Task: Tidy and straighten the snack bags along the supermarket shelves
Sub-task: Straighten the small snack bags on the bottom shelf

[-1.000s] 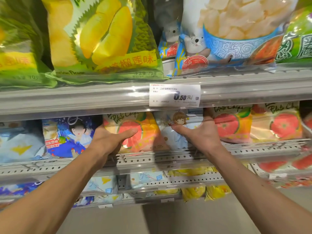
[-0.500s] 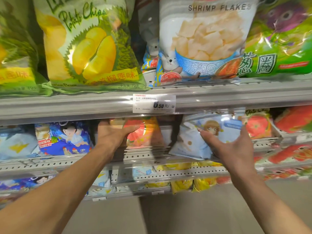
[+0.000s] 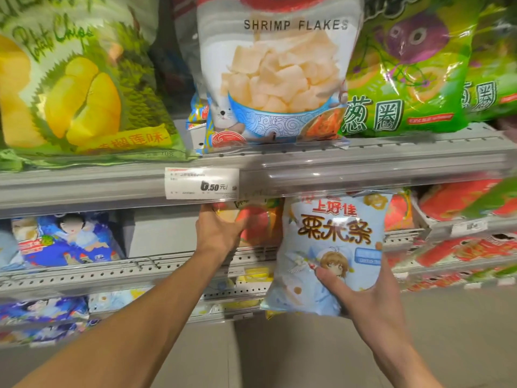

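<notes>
1. Supermarket shelving fills my view: a grey shelf edge with a price tag runs above both hands, and big bags stand on top of it.
2. My right hand holds the pale blue snack bag from below, thumb across its lower front and fingers wrapped behind; the bag is clear of the shelf, out in front of it.
3. The bag's long axis runs upright, tilted slightly, top edge just under the shelf lip.
4. My left hand is curled around the side of the orange chip bag, which sits on the middle shelf just beside the blue one.
5. Left of that hand I see a bare gap, then the dark blue bag.
6. I judge the blue bag belongs leftward, past my left hand, so the right hand must cross over or pass it across.
</notes>
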`<state>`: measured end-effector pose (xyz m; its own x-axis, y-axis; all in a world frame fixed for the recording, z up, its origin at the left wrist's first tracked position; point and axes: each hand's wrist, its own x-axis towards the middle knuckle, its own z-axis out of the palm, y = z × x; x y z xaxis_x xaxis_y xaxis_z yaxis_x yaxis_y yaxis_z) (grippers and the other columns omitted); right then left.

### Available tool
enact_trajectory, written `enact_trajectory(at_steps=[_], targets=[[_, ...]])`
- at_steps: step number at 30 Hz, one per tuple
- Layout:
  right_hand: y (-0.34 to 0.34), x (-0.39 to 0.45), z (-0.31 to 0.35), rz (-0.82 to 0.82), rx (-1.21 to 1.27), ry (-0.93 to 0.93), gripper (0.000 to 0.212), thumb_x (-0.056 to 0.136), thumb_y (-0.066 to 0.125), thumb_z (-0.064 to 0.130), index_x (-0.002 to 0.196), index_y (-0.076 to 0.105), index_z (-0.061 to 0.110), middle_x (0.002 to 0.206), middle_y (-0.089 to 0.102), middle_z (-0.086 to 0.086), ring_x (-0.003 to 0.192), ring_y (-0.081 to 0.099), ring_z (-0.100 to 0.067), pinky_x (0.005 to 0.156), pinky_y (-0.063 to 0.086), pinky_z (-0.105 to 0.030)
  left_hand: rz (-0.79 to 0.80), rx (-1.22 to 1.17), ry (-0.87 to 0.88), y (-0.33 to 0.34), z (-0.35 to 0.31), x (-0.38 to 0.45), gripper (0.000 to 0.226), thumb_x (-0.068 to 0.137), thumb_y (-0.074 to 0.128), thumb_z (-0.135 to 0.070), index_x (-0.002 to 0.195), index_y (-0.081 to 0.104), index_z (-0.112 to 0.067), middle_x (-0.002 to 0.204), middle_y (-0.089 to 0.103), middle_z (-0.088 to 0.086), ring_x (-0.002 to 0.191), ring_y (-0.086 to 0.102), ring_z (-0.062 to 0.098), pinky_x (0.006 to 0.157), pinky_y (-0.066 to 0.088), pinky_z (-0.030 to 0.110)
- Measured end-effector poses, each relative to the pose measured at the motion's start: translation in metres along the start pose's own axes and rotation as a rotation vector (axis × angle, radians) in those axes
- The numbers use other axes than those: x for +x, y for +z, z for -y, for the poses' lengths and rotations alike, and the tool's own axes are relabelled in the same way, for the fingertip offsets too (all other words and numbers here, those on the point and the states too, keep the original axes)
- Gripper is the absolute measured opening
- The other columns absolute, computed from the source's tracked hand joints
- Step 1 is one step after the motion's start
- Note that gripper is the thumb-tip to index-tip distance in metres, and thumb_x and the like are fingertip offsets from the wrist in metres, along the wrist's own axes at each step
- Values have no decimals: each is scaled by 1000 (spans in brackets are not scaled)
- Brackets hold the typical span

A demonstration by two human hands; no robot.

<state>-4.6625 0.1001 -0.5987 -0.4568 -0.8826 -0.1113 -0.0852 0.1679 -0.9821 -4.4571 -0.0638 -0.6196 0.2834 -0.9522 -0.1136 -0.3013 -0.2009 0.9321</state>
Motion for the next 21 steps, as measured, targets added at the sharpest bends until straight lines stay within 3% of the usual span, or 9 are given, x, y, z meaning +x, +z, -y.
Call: enact_trajectory(at_steps=[2, 4, 6, 8, 11, 13, 15, 18, 21], targets=[[4, -2, 0, 31, 8, -6, 67, 56, 93, 34, 117, 63, 30, 101, 78, 15, 91, 75, -5, 72, 62, -22, -4, 36, 13, 4, 5, 0, 51, 65, 92, -34, 82, 44, -31, 79, 54, -12, 69, 48, -5, 56, 36, 5], [11, -5, 2, 81, 14, 1, 68, 56, 92, 31, 117, 62, 26, 100, 78, 14, 90, 75, -6, 69, 59, -17, 22, 60, 4, 2, 7, 3, 51, 67, 91, -34, 84, 43, -32, 81, 56, -9, 70, 51, -1, 57, 38, 6], [18, -7, 3, 122, 40, 19, 72, 56, 92, 30, 120, 61, 24, 101, 78, 12, 90, 76, -8, 68, 58, -17, 104, 74, -13, -4, 8, 5, 46, 71, 88, -36, 94, 48, -29, 90, 65, 0, 80, 63, 15, 74, 49, 20], [28, -11, 8, 142, 51, 24, 75, 53, 92, 33, 121, 60, 27, 101, 78, 14, 89, 75, -6, 68, 58, -16, 214, 110, 10, -15, 9, 1, 46, 74, 84, -38, 106, 55, -22, 95, 71, 2, 85, 68, 18, 77, 56, 33], [51, -18, 13, 154, 44, 24, 75, 53, 91, 38, 120, 59, 30, 101, 77, 18, 89, 74, -2, 67, 57, -13, 291, 110, 82, -46, 16, -17, 30, 86, 74, -34, 110, 56, -31, 96, 71, -7, 80, 67, 3, 67, 51, 13], [70, -24, 18, 165, 42, 25, 73, 54, 90, 39, 119, 58, 31, 101, 76, 19, 90, 74, -1, 68, 57, -13, 226, 161, 206, -74, 23, -34, 14, 102, 50, -34, 112, 59, -31, 101, 69, -10, 92, 64, 3, 76, 44, 5], [95, -31, 24, 182, 44, 22, 72, 54, 89, 41, 118, 58, 32, 102, 76, 19, 91, 73, -1, 69, 58, -16, 146, 228, 321, -108, 35, -49, 30, 107, 36, -29, 112, 64, -24, 104, 66, -8, 100, 60, 8, 88, 43, 15], [138, -41, 34, 186, 14, 12, 72, 53, 90, 44, 116, 55, 35, 100, 75, 21, 89, 73, 1, 70, 59, -17, 127, 383, 405, -164, 54, -56, 33, 108, 36, -28, 119, 65, -18, 116, 60, -8, 114, 54, 10, 103, 38, 23], [181, -46, 39, 176, -31, -1, 68, 62, 95, 34, 117, 56, 34, 100, 76, 16, 87, 72, 2, 72, 58, -17, 112, 601, 426, -219, 77, -48, 40, 100, 39, -36, 123, 65, -15, 125, 56, -3, 122, 50, 16, 109, 36, 32]])
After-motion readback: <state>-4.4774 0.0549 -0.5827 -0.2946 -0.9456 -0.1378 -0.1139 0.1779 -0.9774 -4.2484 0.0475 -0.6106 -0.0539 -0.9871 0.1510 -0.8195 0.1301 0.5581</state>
